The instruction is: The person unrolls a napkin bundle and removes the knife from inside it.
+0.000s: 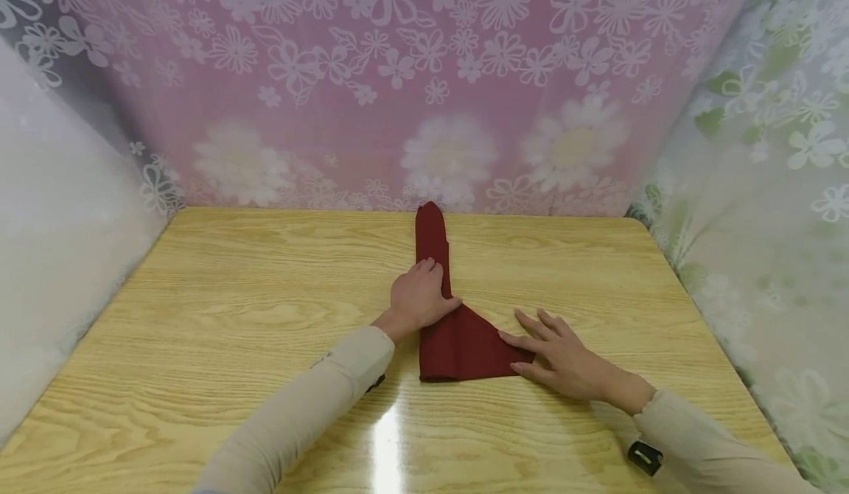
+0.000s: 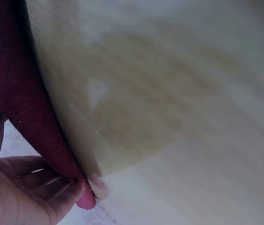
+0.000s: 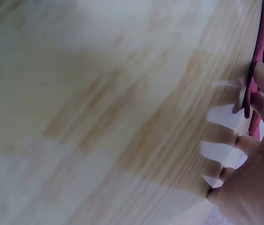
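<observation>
A dark red folded cloth (image 1: pixel 443 346) lies on the wooden table. Its narrow strip points to the far edge, and its near part spreads into a triangular flap on the right. My left hand (image 1: pixel 418 295) rests across the strip, thumb out to the right over the cloth. In the left wrist view, the fingers (image 2: pixel 33 176) lie along the cloth's side (image 2: pixel 26 93). At the flap's right corner, my right hand (image 1: pixel 564 357) touches the cloth with fingers spread. The right wrist view has its fingertips down on the table beside the cloth (image 3: pixel 258 51), which shows a rolled end.
The wood-grain table (image 1: pixel 265 310) ends at a pink flowered curtain (image 1: pixel 318 110) behind, and the strip's tip reaches that far edge. Pale hangings stand at the left and right (image 1: pixel 763 221). Glare (image 1: pixel 387 442) marks the near tabletop.
</observation>
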`<state>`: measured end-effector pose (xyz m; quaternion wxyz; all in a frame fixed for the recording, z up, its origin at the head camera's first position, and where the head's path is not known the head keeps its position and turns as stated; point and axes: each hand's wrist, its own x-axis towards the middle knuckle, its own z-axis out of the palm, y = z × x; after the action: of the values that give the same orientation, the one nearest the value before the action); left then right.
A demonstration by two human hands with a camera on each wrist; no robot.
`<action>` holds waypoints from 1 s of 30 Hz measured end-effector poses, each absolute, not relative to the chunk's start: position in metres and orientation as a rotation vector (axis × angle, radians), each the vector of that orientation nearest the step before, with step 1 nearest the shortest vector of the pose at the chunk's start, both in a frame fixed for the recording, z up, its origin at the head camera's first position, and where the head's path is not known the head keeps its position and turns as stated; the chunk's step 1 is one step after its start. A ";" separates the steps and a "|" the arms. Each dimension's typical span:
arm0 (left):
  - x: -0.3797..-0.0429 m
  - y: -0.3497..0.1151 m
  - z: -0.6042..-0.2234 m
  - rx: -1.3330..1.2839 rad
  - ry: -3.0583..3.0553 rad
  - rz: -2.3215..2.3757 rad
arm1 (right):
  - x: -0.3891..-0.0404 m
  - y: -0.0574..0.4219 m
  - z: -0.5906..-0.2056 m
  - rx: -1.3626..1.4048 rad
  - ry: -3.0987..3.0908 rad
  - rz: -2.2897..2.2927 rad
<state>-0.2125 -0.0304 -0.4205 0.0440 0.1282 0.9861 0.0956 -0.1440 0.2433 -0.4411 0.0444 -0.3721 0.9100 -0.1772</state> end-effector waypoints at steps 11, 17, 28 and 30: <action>-0.218 -0.028 -0.416 0.317 2.980 0.313 | -0.144 0.245 -0.443 -1.133 2.788 -0.551; -0.220 -0.034 -0.416 0.319 2.930 0.463 | -0.143 0.245 -0.441 -1.124 2.787 -0.563; -0.221 -0.047 -0.418 0.333 2.887 0.688 | -0.142 0.244 -0.440 -1.112 2.780 -0.548; -0.221 -0.049 -0.418 0.329 2.879 0.723 | -0.142 0.244 -0.441 -1.117 2.784 -0.553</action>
<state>-0.2206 -0.0488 -0.4182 0.0772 0.1097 0.9611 0.2414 -0.1419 0.2443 -0.4407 0.0456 -0.3657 0.9118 -0.1811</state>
